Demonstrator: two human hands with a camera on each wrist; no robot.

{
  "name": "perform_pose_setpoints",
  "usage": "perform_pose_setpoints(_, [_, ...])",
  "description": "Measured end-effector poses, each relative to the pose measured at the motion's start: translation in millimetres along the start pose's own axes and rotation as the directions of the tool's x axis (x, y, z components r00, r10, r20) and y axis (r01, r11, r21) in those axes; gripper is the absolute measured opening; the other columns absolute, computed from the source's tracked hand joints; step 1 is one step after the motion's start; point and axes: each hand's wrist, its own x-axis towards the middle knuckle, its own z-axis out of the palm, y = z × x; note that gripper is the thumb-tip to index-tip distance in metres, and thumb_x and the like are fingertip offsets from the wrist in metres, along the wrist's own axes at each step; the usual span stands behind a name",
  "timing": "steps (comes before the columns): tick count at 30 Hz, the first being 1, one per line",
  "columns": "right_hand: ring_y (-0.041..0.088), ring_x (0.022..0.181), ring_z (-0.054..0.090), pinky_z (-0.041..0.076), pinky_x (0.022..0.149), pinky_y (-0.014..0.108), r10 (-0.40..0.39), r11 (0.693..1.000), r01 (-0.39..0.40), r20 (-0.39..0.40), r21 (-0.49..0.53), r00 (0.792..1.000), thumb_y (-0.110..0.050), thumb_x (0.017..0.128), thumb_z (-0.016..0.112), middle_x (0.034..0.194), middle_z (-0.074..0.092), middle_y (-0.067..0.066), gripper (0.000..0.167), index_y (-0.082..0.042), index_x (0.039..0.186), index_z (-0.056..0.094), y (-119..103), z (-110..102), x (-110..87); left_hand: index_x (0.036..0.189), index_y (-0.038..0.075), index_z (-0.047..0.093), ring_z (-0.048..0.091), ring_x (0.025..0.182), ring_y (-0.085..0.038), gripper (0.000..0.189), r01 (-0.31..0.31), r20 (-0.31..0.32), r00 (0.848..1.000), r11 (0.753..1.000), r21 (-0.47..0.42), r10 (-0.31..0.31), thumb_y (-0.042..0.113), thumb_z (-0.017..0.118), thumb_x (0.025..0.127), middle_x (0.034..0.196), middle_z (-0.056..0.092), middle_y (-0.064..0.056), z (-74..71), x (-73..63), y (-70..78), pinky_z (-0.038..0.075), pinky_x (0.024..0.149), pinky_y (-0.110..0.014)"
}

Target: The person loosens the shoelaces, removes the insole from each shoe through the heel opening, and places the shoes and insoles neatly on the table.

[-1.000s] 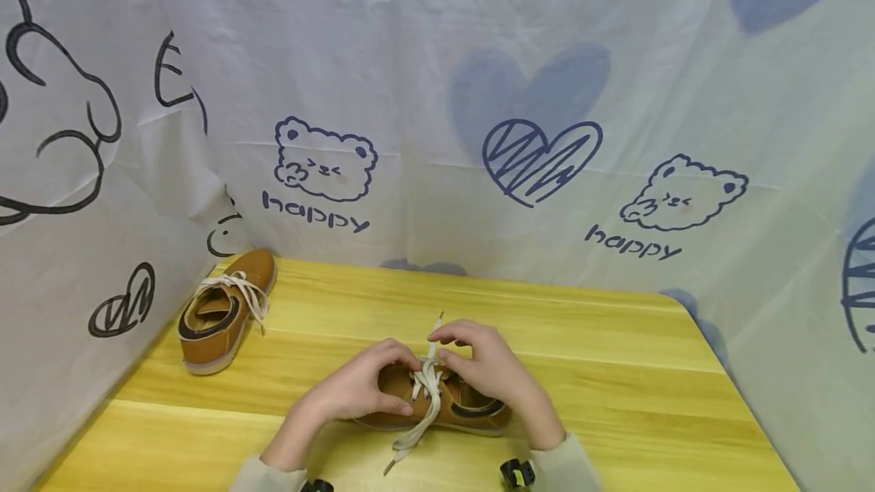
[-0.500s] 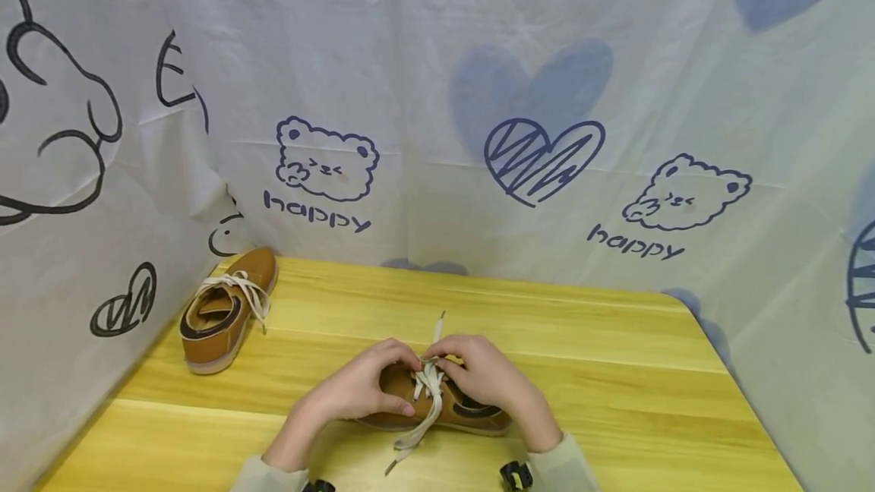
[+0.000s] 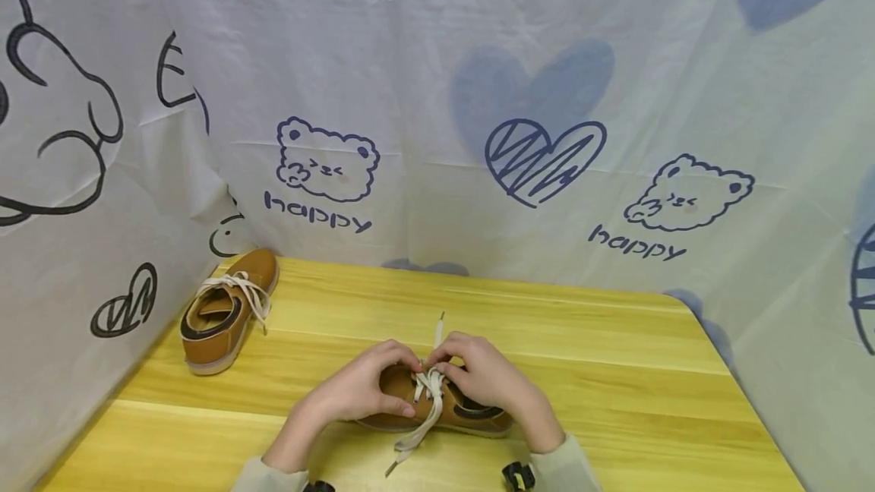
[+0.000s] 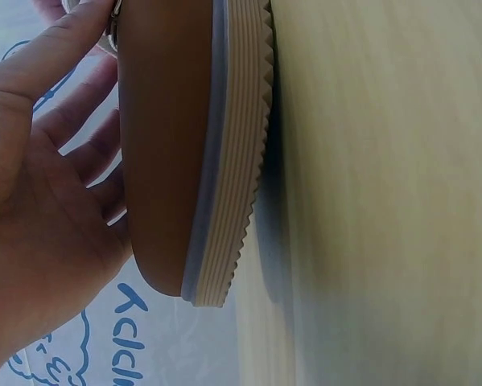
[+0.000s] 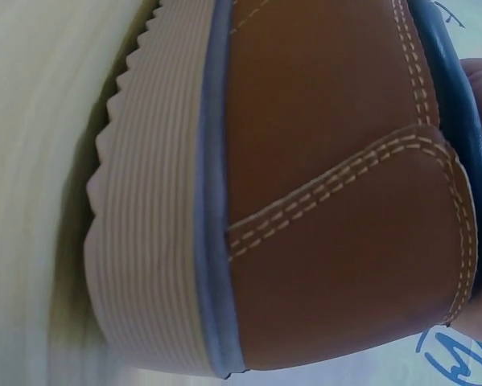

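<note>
A brown leather shoe (image 3: 447,414) lies sideways on the table in the head view, its toe to the left. My left hand (image 3: 358,386) grips the toe end, thumb on the near side and fingers toward the far side. With thumb and forefinger, my right hand (image 3: 487,374) pinches the white shoelace (image 3: 429,393) at the knot area over the tongue. One lace end hangs over the near side; the other points away past the fingers. The left wrist view shows the shoe's toe (image 4: 168,161) beside the palm (image 4: 47,217). The heel (image 5: 329,265) fills the right wrist view and mostly hides the right hand.
A second brown shoe (image 3: 219,317) with a tied white lace stands at the table's back left. The yellow wooden table (image 3: 615,370) meets a hanging white cloth (image 3: 424,219) printed with hearts and bears at the back and left.
My right hand has come down from the upright far lace end to the knot area and now pinches the lace there. My left hand has stayed on the toe.
</note>
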Motion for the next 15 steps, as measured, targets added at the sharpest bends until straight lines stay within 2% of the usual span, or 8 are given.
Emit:
perform_pose_setpoints(5, [0.010, 0.094, 0.062, 0.054, 0.084, 0.033, 0.015, 1.000, -0.015, -0.019, -0.005, 1.000, -0.009, 0.105, 0.061, 0.103, 0.064, -0.007, 0.015, -0.015, 0.108, 0.073, -0.7, 0.0, -0.3, 0.122, 0.018, 0.068, 0.058, 0.122, -0.023, 0.050, 0.000, -0.001, 1.000, 1.000, 0.004, 0.000, 0.033, 0.091, 0.081, 0.127, 0.061, 0.006, 0.4, -0.2, -0.3, 0.045, 0.110, -0.048])
perform_pose_setpoints(11, [0.014, 0.095, 0.062, 0.053, 0.085, 0.036, 0.070, 0.997, -0.068, -0.050, 0.046, 0.996, -0.010, 0.109, 0.053, 0.105, 0.065, -0.004, 0.016, -0.014, 0.109, 0.068, -1.5, 0.6, 0.7, 0.122, 0.019, 0.068, 0.058, 0.122, -0.023, 0.049, 0.004, 0.000, 1.000, 1.000, -0.001, -0.004, 0.032, 0.091, 0.081, 0.126, 0.061, 0.006, 1.0, -0.1, -1.5, 0.046, 0.110, -0.048])
perform_pose_setpoints(15, [0.015, 0.097, 0.064, 0.054, 0.086, 0.037, 0.064, 0.996, -0.058, -0.076, 0.074, 0.995, -0.012, 0.110, 0.052, 0.106, 0.067, -0.003, 0.015, -0.014, 0.112, 0.067, -0.7, 0.8, 0.5, 0.122, 0.018, 0.068, 0.058, 0.122, -0.023, 0.049, 0.003, -0.003, 1.000, 1.000, 0.009, -0.003, 0.032, 0.091, 0.081, 0.126, 0.061, 0.006, 1.3, 0.3, -2.1, 0.046, 0.110, -0.048])
